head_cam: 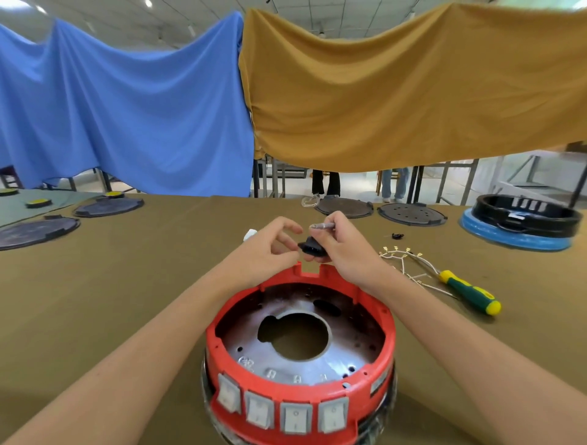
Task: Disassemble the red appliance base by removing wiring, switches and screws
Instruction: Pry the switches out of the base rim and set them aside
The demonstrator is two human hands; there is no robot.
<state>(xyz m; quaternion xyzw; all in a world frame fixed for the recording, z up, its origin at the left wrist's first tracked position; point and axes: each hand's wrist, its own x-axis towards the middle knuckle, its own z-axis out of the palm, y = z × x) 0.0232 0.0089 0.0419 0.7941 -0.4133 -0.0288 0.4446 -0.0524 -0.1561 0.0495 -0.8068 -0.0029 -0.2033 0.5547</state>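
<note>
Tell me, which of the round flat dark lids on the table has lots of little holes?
The dark lid at the far right, just left of the blue-and-black base. Its top is dotted with small holes; the others show none.

Bright, even overhead light from ceiling lamps [148,3]; soft shadows; strong wide-angle bowing at edges; motion blur on red appliance base [300,359] rocker switches [281,409] and nearest rim

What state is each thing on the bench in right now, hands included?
red appliance base: opened, wiring out, four rocker switches still fitted
black socket part: lifted free, gripped by the right hand
left hand: fingers loosely curled beside the part
wiring harness: lying loose on the table
screwdriver: lying unused
</note>
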